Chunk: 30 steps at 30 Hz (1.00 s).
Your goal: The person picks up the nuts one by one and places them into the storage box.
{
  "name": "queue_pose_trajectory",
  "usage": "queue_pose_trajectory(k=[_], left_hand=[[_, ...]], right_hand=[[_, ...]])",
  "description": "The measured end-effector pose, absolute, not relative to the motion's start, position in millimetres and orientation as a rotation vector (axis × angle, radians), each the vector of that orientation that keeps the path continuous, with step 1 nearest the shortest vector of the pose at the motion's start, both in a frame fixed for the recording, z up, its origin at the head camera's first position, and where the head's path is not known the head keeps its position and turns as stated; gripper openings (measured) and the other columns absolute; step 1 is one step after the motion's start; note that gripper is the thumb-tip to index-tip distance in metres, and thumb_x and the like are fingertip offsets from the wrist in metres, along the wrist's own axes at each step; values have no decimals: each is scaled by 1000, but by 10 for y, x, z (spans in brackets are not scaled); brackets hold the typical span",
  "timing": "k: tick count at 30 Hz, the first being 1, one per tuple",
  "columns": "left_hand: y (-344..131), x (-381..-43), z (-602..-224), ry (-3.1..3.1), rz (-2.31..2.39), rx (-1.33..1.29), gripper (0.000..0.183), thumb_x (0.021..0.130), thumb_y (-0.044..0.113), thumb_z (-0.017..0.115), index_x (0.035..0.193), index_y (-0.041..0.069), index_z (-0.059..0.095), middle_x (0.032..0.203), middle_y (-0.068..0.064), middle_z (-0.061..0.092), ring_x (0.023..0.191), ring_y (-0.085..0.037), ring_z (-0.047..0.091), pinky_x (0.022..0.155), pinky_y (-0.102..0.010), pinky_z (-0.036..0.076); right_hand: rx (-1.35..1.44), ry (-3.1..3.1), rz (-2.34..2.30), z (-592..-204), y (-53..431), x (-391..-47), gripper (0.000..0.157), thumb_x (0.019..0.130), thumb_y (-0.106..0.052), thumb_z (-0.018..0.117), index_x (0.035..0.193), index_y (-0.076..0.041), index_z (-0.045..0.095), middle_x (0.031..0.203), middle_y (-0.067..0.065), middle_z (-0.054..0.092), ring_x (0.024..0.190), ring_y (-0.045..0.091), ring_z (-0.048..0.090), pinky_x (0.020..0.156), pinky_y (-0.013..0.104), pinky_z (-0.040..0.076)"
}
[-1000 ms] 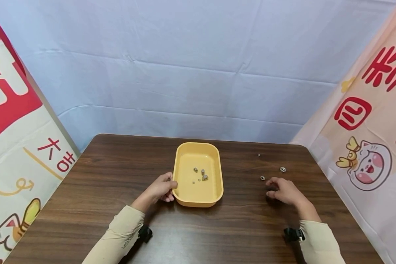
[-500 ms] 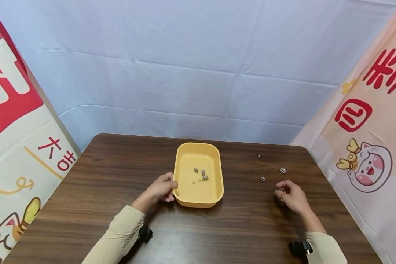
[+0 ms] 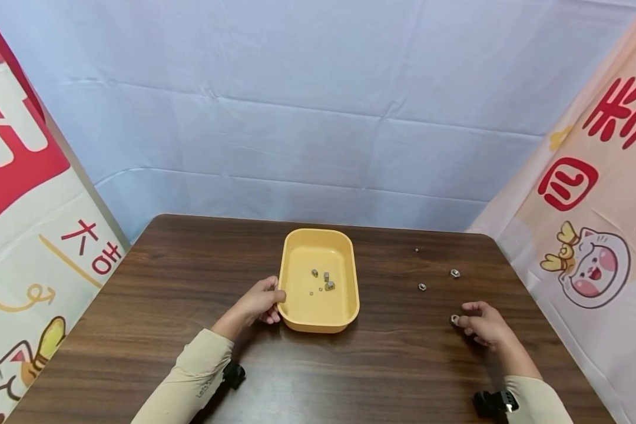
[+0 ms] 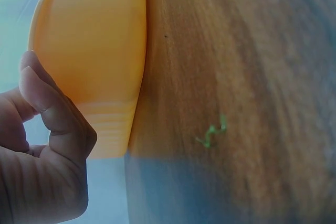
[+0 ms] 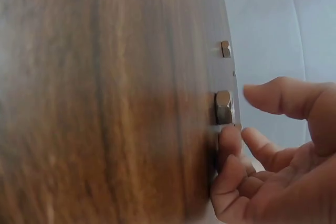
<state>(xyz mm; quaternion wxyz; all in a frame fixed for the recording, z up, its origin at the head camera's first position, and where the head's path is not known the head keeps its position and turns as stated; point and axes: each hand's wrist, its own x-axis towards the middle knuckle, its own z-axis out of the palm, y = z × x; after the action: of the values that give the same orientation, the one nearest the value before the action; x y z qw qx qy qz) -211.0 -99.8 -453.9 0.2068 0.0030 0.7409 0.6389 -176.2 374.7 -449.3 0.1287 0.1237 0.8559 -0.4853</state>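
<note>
My left hand (image 3: 259, 300) grips the left rim of a yellow plastic tray (image 3: 354, 294) between thumb and fingers. The left wrist view shows the thumb and fingers (image 4: 58, 114) bent at the tray's side wall (image 4: 100, 51). Inside the tray lie several small metal nuts (image 3: 330, 285). Over on the right, my right hand (image 3: 484, 325) is low over the table beside a hex nut (image 3: 454, 320). In the right wrist view the thumb stands apart from that hex nut (image 5: 224, 107), and a fingertip is right at its lower edge.
Two more hex nuts lie farther back, a smaller one (image 3: 421, 287) and a larger one (image 3: 454, 273). A tiny metal piece (image 3: 416, 249) sits near the rear edge. The brown wooden table (image 3: 381, 365) ends at a pale cloth backdrop (image 3: 318, 118).
My right hand has moved right and toward me, from beside the smaller nut to a nearer hex nut, now uncovered. The left hand and tray have stayed put.
</note>
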Motion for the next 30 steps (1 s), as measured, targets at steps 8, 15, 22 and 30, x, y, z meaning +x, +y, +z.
queue_pose_trajectory(k=[8,15,22,30], left_hand=[[-990,-2124,-4555,2081,1769,1,11,79,4,49,82,5,39,51,-8,50,37,-13,49,33,-22,40],[-1002,-2111,-4544,2057,1781,5,11,77,3,48,81,4,38,51,-8,51,38,-12,50,34,-22,41],[-997,-2111,-4543,2054,1787,-1,11,77,3,48,81,4,38,51,-8,50,38,-12,50,34,-21,41],[-997,-2099,-4547,2074,1785,7,9,79,2,46,81,4,38,50,-6,49,37,-10,48,34,-19,39]], right_hand=[[359,2478,-1419,-4539,3788,-1782,52,73,1,68,117,15,42,69,3,55,61,18,52,46,28,42],[290,2542,-1438,-4607,3748,-1799,40,68,5,70,101,18,51,70,1,54,54,16,48,44,25,40],[312,2570,-1393,-4603,3734,-1792,29,71,4,69,95,14,55,70,1,55,57,18,47,46,27,40],[249,2581,-1403,-4602,3727,-1774,30,72,5,67,95,18,54,69,-1,57,57,17,46,49,26,40]])
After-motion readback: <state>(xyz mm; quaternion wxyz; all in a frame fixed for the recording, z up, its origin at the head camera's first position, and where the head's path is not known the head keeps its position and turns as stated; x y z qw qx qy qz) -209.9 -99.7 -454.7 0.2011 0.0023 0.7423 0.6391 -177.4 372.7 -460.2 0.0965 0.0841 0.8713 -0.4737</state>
